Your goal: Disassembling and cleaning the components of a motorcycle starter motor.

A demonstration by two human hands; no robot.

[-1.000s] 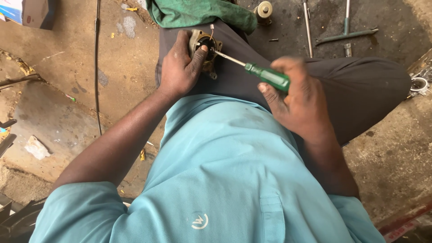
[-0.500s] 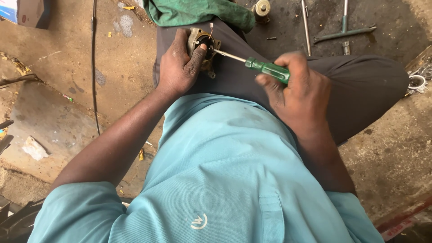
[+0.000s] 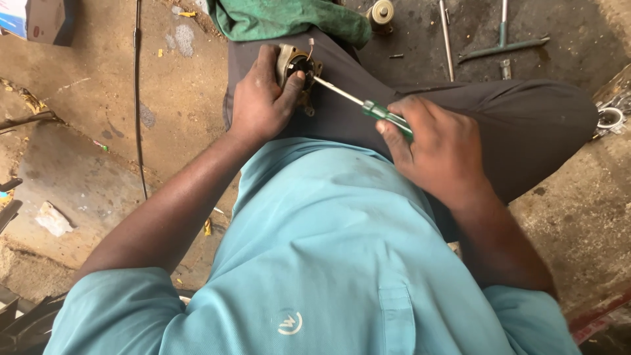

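One view: the head camera looks straight down over a teal shirt (image 3: 328, 263) onto the lap.
Floor: stained, dusty concrete (image 3: 79, 171) well out beyond the left hand, with scraps of litter and a thin dark cable (image 3: 137, 98) running along it.
Beyond the hands: a green rag (image 3: 289, 18) just past the left hand; a T-handled wrench (image 3: 503, 43) and a thin metal rod (image 3: 446, 36) lie well beyond the right hand.
Lap: dark trousers (image 3: 526, 125) stretch under both hands.
Left hand (image 3: 263, 98): curled shut round a small metal part (image 3: 296, 66), thumb pressed by its dark round opening, holding it on the thigh.
Right hand (image 3: 437, 148): fist closed on the green handle of a screwdriver (image 3: 365, 105).
Screwdriver axis: long and slanted, the handle in the right fist, the tip aimed up and across at the left hand.
Screwdriver look: bright thin steel shaft, translucent green grip mostly hidden in the fist.
Metal part look: dull grey casting, grimy, partly hidden by the fingers.
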